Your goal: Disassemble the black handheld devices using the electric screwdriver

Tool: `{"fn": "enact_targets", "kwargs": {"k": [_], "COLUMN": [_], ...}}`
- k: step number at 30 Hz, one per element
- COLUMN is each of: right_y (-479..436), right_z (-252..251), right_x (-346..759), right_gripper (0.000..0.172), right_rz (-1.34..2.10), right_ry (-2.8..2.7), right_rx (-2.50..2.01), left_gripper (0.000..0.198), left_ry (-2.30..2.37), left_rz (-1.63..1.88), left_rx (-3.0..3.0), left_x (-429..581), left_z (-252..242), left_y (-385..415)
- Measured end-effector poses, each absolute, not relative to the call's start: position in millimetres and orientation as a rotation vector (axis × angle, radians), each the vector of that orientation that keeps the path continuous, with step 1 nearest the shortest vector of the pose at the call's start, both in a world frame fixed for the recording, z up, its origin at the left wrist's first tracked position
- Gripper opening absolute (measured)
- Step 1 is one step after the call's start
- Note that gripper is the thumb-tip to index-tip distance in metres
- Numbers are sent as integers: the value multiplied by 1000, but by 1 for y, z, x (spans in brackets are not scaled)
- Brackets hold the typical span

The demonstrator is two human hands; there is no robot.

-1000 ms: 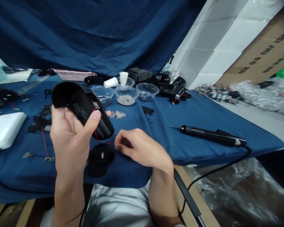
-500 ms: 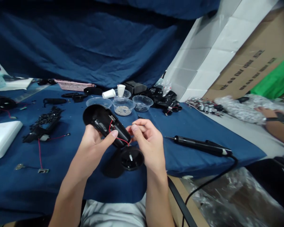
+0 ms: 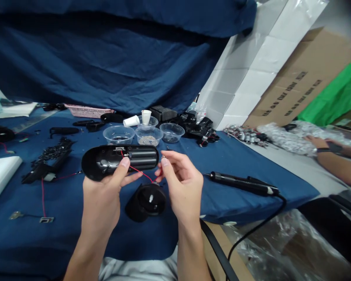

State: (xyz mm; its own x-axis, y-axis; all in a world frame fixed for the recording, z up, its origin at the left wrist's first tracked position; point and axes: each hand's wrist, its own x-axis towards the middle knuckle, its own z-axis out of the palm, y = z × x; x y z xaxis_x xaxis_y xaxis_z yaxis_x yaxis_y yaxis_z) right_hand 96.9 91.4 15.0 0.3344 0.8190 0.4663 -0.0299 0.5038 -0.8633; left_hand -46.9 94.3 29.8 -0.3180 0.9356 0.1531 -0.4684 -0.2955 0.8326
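My left hand (image 3: pixel 103 193) is closed around a long black plastic housing (image 3: pixel 101 162), its open inner side up and its thumb on the rim. Two tube-like bays and a small metal contact show inside the housing. A thin red wire (image 3: pixel 140 172) runs out of it past a round black cup-shaped part (image 3: pixel 152 199), which hangs or rests below. My right hand (image 3: pixel 179 175) pinches the wire's far end between thumb and forefinger; a tiny part at the fingertips is too small to name.
Clear plastic bowls (image 3: pixel 172 132) and white paper cups (image 3: pixel 146 117) stand behind my hands. An electric screwdriver (image 3: pixel 242 183) lies to the right, its cord over the edge. Left are a wired black assembly (image 3: pixel 51 162) and a white box (image 3: pixel 1 177). A co-worker's arm (image 3: pixel 336 164) reaches in far right.
My left hand has turned the housing from a slant to nearly level and shifted it left. The round part now sits lower and left. The right hand keeps its pinch.
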Motion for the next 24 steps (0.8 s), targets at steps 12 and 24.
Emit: {"fn": "enact_targets", "kwargs": {"k": [12, 24], "right_y": [72, 70], "right_z": [23, 20], "right_x": [85, 89], "right_gripper": [7, 19], "right_rz": [722, 500], "right_ry": [-1201, -1372], "right_rx": [-817, -818], "left_gripper": [38, 22], "left_ry": [860, 950], "left_rz": [1804, 1798], "left_rx": [804, 995], "left_x": [-38, -44], "left_z": [21, 8], "left_y": [93, 87]}}
